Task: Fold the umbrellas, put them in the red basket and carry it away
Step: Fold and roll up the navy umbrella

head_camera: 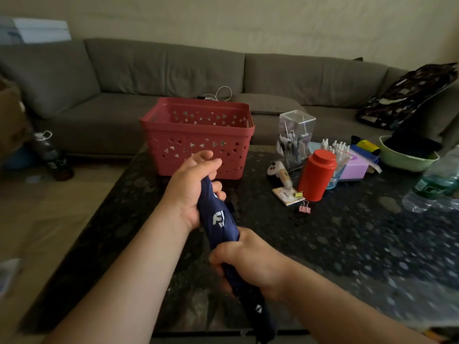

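Both my left hand (191,192) and right hand (244,259) grip the navy umbrella (219,219), rolling it tight; next it likely goes in the red basket (198,135).

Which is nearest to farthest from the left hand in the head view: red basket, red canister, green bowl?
Measured from the left hand, which grips the navy umbrella:
1. red basket, on the table just beyond the hand.
2. red canister, to the right, among the clutter.
3. green bowl, far right of the table.
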### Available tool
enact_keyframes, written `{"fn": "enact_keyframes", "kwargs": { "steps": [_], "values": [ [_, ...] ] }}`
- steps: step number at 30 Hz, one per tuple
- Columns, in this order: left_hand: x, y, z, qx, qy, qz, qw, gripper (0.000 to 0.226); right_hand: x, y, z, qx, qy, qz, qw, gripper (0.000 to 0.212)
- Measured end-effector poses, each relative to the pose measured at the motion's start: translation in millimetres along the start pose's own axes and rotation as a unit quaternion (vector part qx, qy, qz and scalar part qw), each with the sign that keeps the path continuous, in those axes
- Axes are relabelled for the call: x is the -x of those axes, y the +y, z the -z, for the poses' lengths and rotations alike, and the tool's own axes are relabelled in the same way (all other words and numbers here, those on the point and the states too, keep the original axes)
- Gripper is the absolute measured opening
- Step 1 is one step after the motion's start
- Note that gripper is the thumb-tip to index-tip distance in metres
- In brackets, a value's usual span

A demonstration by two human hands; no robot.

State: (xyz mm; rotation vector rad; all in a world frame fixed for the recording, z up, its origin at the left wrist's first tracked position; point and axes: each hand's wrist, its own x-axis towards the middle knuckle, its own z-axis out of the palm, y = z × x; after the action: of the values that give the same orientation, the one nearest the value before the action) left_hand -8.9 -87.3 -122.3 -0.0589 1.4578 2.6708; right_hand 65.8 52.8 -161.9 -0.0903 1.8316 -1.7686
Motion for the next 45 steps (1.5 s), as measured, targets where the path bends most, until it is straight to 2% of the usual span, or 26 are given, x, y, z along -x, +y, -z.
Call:
{"fn": "enact_keyframes", "kwargs": {
  "steps": [3,5,6,8,11,13,15,16,18,20,21,23,25,28,31,34,39,45],
  "values": [
    [6.8,-2.6,-1.9,0.006,-0.036,-0.016,0.999,0.015,4.6,3.6,5.5,0.014,-0.001,0.005,1.0,0.024],
    [10.1,-1.3,-3.4,0.023,-0.069,-0.042,0.996,0.019,6.8,4.2,11.9,0.049,0.01,0.04,0.998,0.045],
    [10.7,-0.4,-4.5,0.039,-0.079,-0.055,0.995,0.027,6.7,3.4,15.8,0.088,0.036,0.066,0.993,0.053],
    [14.0,-0.6,-8.6,0.067,-0.08,-0.067,0.992,0.046,6.9,-1.6,23.5,0.174,0.121,0.123,0.97,0.052],
    [26.4,-5.7,-20.7,0.041,-0.101,-0.021,0.994,0.051,10.6,-12.2,29.5,0.265,0.236,0.169,0.919,0.053],
    [32.5,-14.6,-31.2,0.001,-0.112,-0.001,0.994,0.054,10.7,-14.6,31.5,0.273,0.242,0.191,0.911,0.072],
    [32.4,-20.2,-36.1,-0.034,-0.079,-0.008,0.996,0.048,11.4,-16.0,34.2,0.289,0.186,0.195,0.919,0.094],
    [30.8,-21.2,-35.1,-0.039,-0.064,-0.009,0.997,0.043,11.9,-17.5,38.9,0.327,0.174,0.196,0.908,0.093],
    [29.2,-19.8,-31.1,-0.06,-0.048,0.001,0.997,0.036,15.8,-24.7,54.0,0.413,0.199,0.235,0.857,0.064],
    [28.6,-19.6,-23.9,-0.091,-0.048,0.025,0.994,0.04,24.5,-35.7,67.3,0.414,0.25,0.314,0.817,0.033],
    [28.7,-19.7,-22.1,-0.099,-0.053,0.04,0.993,0.044,28.6,-40.2,73.6,0.409,0.253,0.356,0.801,0.024],
    [27.7,-22.2,-18.9,-0.103,-0.076,0.071,0.989,0.056,34.2,-46.8,79.5,0.444,0.214,0.406,0.77,0.035],
    [28.5,-25.0,-17.0,-0.087,-0.106,0.092,0.986,0.06,32.3,-45.7,82.7,0.494,0.17,0.416,0.744,0.038],
    [28.0,-28.8,-14.7,-0.055,-0.152,0.125,0.979,0.056,27.3,-40.1,84.9,0.498,0.157,0.426,0.739,0.034],
    [30.8,-25.2,-16.1,-0.05,-0.161,0.147,0.975,0.042,27.9,-39.7,85.3,0.48,0.181,0.477,0.713,0.019],
    [32.4,-22.1,-15.5,-0.049,-0.171,0.161,0.971,0.042,30.4,-41.5,85.8,0.464,0.197,0.497,0.707,0.012],
    [30.0,-28.0,-15.4,-0.015,-0.237,0.184,0.954,0.049,35.9,-42.0,85.7,0.434,0.204,0.492,0.727,0.015],
    [31.5,-28.0,-17.6,0.048,-0.288,0.186,0.938,0.046,42.0,-43.8,81.1,0.438,0.235,0.502,0.708,0.023]
  ]
}}
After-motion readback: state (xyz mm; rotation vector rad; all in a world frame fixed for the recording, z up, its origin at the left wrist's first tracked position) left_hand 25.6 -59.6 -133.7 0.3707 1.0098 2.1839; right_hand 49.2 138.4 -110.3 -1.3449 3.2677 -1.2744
